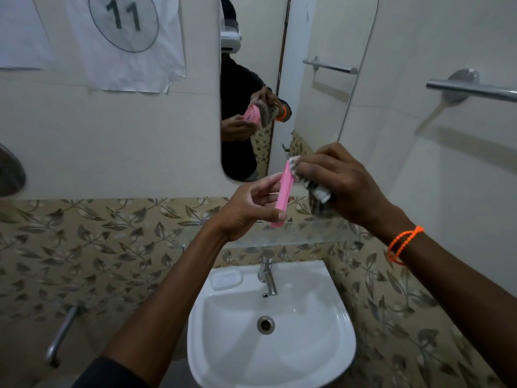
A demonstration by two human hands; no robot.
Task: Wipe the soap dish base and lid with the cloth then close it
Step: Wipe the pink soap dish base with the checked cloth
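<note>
Above the sink (321, 278), the left hand (246, 211) pinches the pink dish piece (282, 194), long axis from 7 to 1 o'clock. At its 3 o'clock, the right hand (344, 180) fingers clamp the cloth (310, 183) against it.

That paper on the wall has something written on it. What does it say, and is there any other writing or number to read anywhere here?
"11" inside a drawn circle, on the white paper sheet stuck to the wall at upper left.
No other text: the pink soap dish part, the cloth, the sink and the tap show no readable writing.
</note>
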